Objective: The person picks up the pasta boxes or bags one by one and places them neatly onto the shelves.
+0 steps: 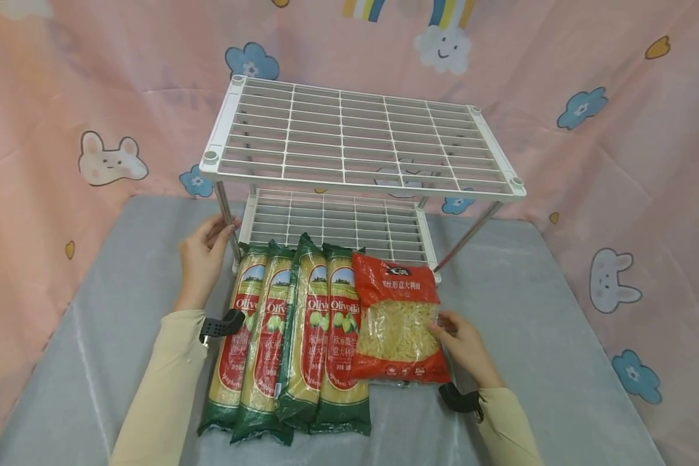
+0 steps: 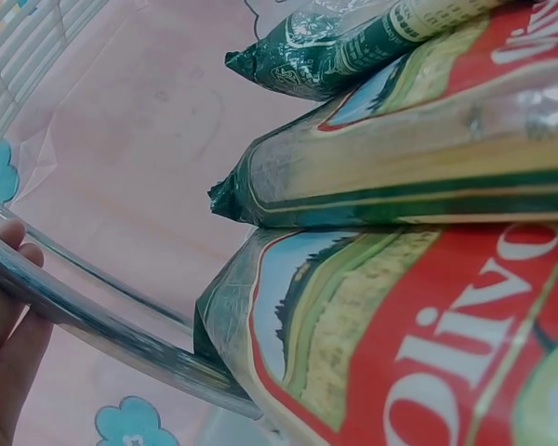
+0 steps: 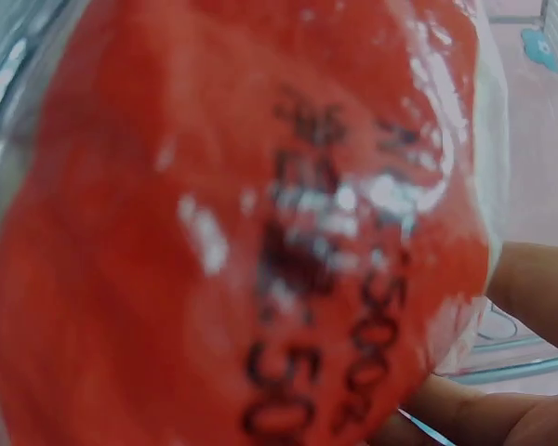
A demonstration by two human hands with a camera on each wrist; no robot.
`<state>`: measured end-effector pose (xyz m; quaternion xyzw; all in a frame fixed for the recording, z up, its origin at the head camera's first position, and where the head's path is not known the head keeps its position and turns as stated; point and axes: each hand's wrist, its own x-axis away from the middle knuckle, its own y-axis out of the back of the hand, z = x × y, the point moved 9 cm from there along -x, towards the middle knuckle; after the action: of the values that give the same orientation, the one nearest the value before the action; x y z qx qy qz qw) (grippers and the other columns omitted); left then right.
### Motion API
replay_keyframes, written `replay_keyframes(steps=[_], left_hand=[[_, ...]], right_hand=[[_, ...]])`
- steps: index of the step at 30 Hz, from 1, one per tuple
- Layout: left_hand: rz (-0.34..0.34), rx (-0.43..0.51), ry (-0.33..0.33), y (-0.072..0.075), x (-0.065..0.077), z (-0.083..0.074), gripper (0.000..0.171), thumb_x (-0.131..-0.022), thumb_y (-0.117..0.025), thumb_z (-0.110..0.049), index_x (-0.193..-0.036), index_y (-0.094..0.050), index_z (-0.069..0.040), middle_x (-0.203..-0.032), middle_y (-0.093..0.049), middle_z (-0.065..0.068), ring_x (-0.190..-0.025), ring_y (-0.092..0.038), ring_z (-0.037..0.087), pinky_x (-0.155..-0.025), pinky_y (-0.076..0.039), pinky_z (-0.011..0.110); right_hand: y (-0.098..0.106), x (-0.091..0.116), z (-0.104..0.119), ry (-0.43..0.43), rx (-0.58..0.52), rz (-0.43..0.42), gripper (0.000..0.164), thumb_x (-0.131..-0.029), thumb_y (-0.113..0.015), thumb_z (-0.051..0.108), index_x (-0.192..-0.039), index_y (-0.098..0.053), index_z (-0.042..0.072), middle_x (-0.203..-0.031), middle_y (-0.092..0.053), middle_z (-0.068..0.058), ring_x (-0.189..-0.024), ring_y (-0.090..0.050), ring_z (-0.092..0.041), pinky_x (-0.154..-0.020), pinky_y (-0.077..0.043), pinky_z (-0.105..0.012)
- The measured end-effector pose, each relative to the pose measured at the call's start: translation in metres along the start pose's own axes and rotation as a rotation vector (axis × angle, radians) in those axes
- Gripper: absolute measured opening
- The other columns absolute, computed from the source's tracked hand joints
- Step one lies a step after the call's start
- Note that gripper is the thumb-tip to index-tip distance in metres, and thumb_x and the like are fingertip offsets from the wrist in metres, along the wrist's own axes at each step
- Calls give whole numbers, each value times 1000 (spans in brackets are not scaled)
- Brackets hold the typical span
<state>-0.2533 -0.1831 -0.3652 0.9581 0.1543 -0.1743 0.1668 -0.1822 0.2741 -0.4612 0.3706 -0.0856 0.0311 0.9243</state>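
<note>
My left hand (image 1: 202, 259) grips the front left metal post (image 2: 121, 339) of a white two-tier wire rack (image 1: 361, 139); its fingers show around the post in the left wrist view. At the bag's right edge, my right hand (image 1: 466, 346) pinches a red bag of spiral pasta (image 1: 396, 323), which fills most of the right wrist view. Several green-ended spaghetti packs (image 1: 262, 349) lie side by side left of that bag. Their far ends reach the front of the rack's lower shelf (image 1: 338, 223).
A grey cloth covers the table (image 1: 122, 272). Behind the rack hangs a pink curtain (image 1: 151, 84) printed with clouds and rabbits. The rack's front right post (image 1: 468, 236) slants down beyond the pasta bag. The upper shelf overhangs the lower one.
</note>
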Motion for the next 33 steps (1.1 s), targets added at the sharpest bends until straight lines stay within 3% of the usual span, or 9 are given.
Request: replay_keyframes(steps=[9,14,18,26,30,33], left_hand=[[3,-19,-4,0,1,-2,25,-95,-57,-11,-114,-62,4,-109,-67,17,-101,-64,29,-90,-49,30],[-3,-29,-1,0,1,-3,25,-95,-57,-12,-114,-63,4,-109,-67,17,-101,-64,29,-90,-49,30],[-2,-27,6,0,2,-2,26,-95,-57,-14,-114,-63,4,-109,-67,16,-101,-64,28,-91,-49,30],[-8,-29,2,2,2,-2,26,-95,-57,-14,-114,-62,4,-109,-67,16,-101,-64,29,-90,-49,31],[-6,-41,2,1,2,-1,28,-95,-57,-16,-114,-62,4,-110,-67,16,-101,-64,28,-90,-50,31],[-9,-45,1,1,1,-1,28,-95,-57,-16,-114,-62,4,-109,-67,17,-101,-64,30,-90,-50,32]], right_hand=[[-6,-5,-6,-72,-109,29,43,-93,-61,28,-116,-56,-9,-102,-64,-17,-87,-57,-18,-75,-47,-28],[-8,-8,-5,-94,-178,56,38,-92,-62,25,-109,-55,-8,-92,-63,-10,-78,-54,-12,-70,-46,-25],[-10,-8,-3,-110,-169,88,44,-88,-66,26,-113,-51,-6,-93,-59,-9,-81,-52,-14,-72,-44,-26],[-16,-8,1,-107,-180,166,64,-83,-71,27,-129,-41,-5,-111,-57,-18,-95,-54,-21,-84,-44,-32],[-18,-11,-2,-127,-269,169,59,-85,-69,23,-127,-43,-8,-106,-59,-14,-90,-55,-17,-82,-45,-29],[-21,-13,-3,-146,-377,194,44,-86,-67,18,-116,-53,-11,-90,-64,-7,-77,-58,-13,-73,-49,-26]])
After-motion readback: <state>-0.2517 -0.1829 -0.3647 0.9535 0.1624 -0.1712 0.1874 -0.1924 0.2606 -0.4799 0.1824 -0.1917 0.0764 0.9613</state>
